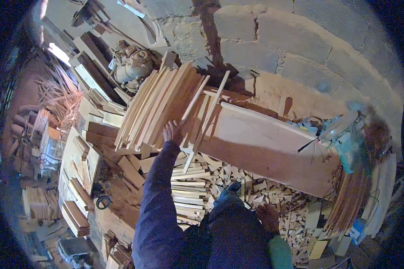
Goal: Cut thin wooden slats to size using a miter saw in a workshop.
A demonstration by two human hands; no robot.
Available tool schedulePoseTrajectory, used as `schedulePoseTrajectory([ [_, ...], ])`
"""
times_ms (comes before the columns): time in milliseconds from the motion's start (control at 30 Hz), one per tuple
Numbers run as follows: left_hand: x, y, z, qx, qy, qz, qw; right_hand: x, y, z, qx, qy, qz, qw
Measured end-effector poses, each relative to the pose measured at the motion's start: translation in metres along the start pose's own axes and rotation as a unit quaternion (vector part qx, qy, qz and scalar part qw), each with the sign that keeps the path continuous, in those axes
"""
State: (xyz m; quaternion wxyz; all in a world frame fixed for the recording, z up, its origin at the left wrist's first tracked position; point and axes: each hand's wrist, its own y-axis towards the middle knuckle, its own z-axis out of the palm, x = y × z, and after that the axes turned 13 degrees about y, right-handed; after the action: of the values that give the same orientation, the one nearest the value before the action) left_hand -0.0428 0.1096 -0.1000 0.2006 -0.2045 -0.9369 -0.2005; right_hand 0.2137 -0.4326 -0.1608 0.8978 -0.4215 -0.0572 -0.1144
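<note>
My left hand (pixel 171 131) reaches forward to the near end of a stack of long wooden boards (pixel 164 101), its fingers apart and resting on the wood. Just right of that hand, two thin wooden strips (pixel 211 112) lie slanted across shorter pieces. A wide flat panel (pixel 260 139) stretches away to the right on the bench. My right hand (pixel 268 217) hangs low near my body, above a heap of small wood offcuts (pixel 280 188). Its fingers are dark and partly hidden, so what they do is unclear.
Below the boards sits a pile of cut slats (pixel 188 193). Leaning boards (pixel 94 76) and a dusty bundle (pixel 132 62) stand at the far left. A block wall (pixel 296 42) bounds the back. A teal object (pixel 345 154) sits at the panel's right end. Wood scraps cover the floor.
</note>
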Motion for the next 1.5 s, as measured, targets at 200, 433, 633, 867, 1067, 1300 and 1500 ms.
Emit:
schedulePoseTrajectory([
  [200,-0.005,-0.020,0.014,0.032,-0.021,-0.052,0.998,-0.005,-0.001,0.011,0.078,-0.083,-0.039,0.993],
  [433,0.005,-0.012,0.027,-0.075,-0.023,-0.072,0.994,-0.004,0.034,-0.013,0.176,-0.554,-0.155,0.799],
  [633,-0.063,-0.029,-0.071,0.094,-0.342,-0.015,0.935,-0.008,-0.020,0.042,0.089,-0.490,-0.147,0.855],
  [867,-0.184,-0.120,-0.068,-0.001,-0.513,0.092,0.853,-0.004,0.022,0.088,0.138,-0.449,-0.007,0.883],
  [1067,-0.224,-0.165,-0.031,0.128,-0.755,0.031,0.642,-0.023,0.107,0.105,0.203,-0.286,0.063,0.934],
  [1300,-0.186,-0.151,-0.105,0.334,-0.755,0.012,0.564,-0.058,0.111,0.132,0.204,-0.557,-0.268,0.760],
  [1500,-0.195,-0.103,-0.105,0.335,-0.872,-0.088,0.346,-0.057,0.118,0.107,0.191,-0.520,-0.291,0.780],
])
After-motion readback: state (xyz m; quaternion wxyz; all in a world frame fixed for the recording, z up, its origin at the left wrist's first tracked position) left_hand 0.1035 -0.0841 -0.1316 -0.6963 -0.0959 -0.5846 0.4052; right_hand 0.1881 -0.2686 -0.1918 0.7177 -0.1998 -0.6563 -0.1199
